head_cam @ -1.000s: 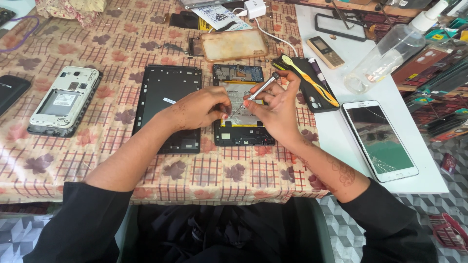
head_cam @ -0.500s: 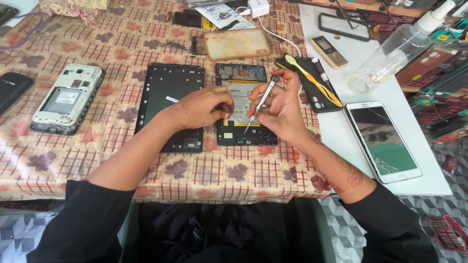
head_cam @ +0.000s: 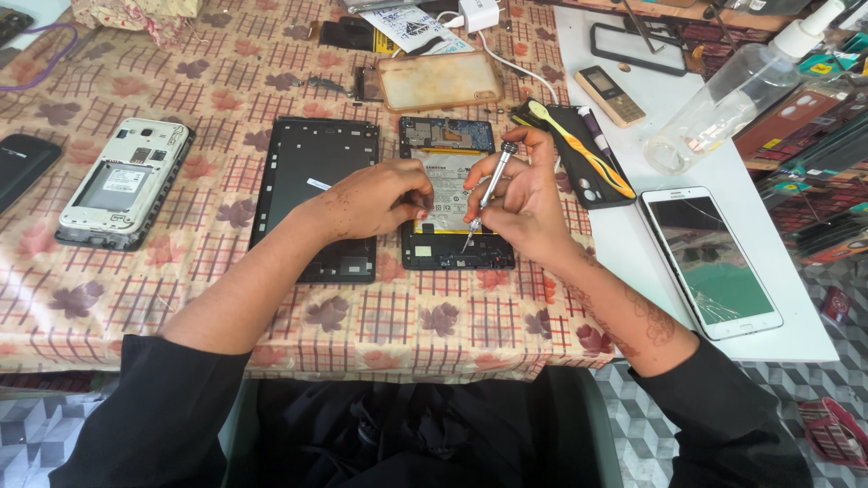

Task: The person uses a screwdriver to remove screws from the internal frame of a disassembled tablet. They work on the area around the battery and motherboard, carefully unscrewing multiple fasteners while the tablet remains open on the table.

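An opened tablet body (head_cam: 454, 256) with its battery and circuit boards showing lies flat on the patterned tablecloth. My right hand (head_cam: 523, 201) holds a small silver screwdriver (head_cam: 486, 193) nearly upright, with its tip down on the lower part of the tablet body. My left hand (head_cam: 380, 197) rests on the left edge of the tablet body, fingers curled and pressing it. A detached black tablet frame (head_cam: 315, 194) lies just left of it, partly under my left wrist.
A white opened phone (head_cam: 123, 183) and a black phone (head_cam: 23, 167) lie at the left. A black phone with a yellow toothbrush (head_cam: 583, 149), a cracked white phone (head_cam: 712, 259), a clear bottle (head_cam: 734, 93) and a small keypad phone (head_cam: 611, 94) are at the right. A tan phone case (head_cam: 440, 79) lies behind.
My right hand has turned the screwdriver from a slanted hold near the tablet's upper right to nearly upright, and its tip has come down onto the lower part. My left hand has stayed put.
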